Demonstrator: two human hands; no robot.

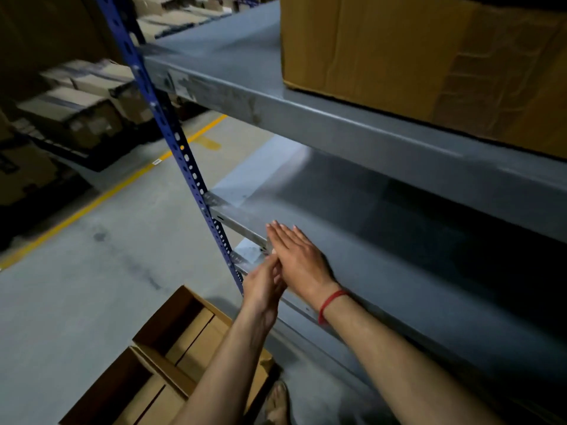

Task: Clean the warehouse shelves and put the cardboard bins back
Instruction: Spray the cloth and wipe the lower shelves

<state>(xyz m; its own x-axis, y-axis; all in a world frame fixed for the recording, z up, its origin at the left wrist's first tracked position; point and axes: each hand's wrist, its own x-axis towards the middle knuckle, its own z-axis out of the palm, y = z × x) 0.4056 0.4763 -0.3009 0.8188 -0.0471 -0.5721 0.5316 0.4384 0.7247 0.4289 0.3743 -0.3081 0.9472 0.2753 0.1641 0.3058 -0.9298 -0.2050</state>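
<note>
A grey metal shelf (383,240) runs across the middle of the view with nothing on it. My right hand (299,260), a red string on its wrist, lies flat with straight fingers over the shelf's front left corner. My left hand (264,286) is just below it, fingers straight, touching the right palm at the shelf's front edge. A small pale thing shows between the hands; what it is cannot be told. An open cardboard bin (171,357) with smaller boxes inside stands on the floor under my left arm. A large cardboard box (414,53) sits on the upper shelf (306,118).
A blue perforated upright (184,154) holds the shelves at the left. Beyond it lies a grey concrete aisle (92,256) with a yellow line (107,191). Stacked cartons (76,108) stand across the aisle. My foot (276,403) shows by the bin.
</note>
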